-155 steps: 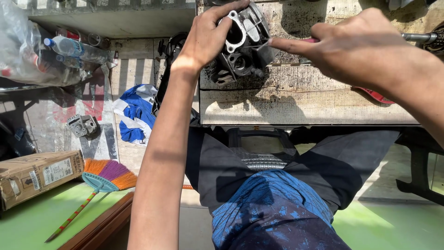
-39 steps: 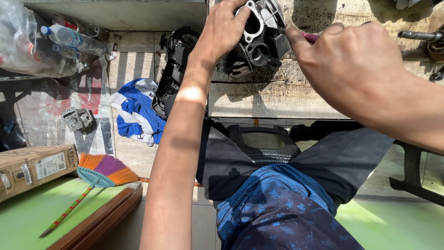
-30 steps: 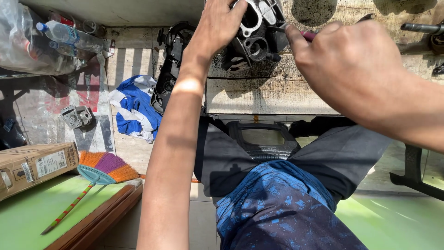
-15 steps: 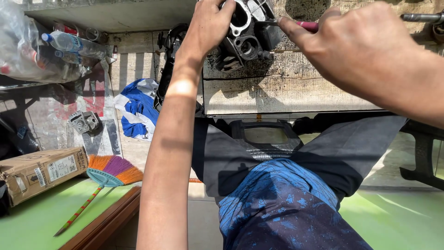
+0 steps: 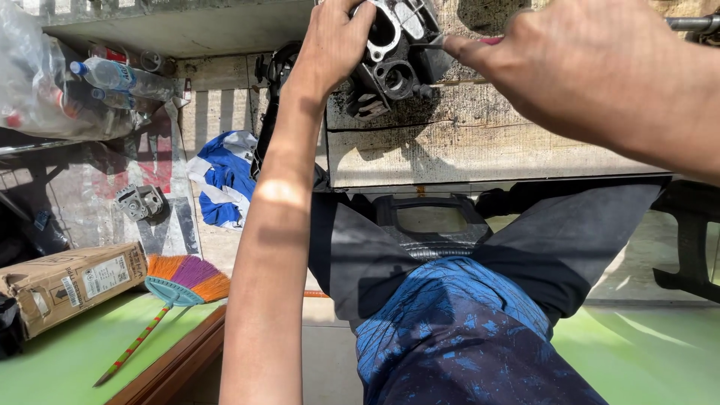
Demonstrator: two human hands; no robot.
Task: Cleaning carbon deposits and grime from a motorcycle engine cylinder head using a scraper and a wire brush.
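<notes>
On workbench (image 5: 465,150), hands higher, engine part (image 5: 394,52) still gripped

Hard sunlight, sharp shadows, glare on green floor (image 5: 660,352), edges stretched.

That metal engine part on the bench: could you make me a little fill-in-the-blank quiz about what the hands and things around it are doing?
1. The left hand grips the dark metal engine part from its ____ side.
2. The engine part rests on a worn ____ bench.
3. The right hand holds a slim tool with a ____ handle.
4. The small broom on the floor has orange and ____ bristles.

Missing words: left; wooden; red; purple
</notes>
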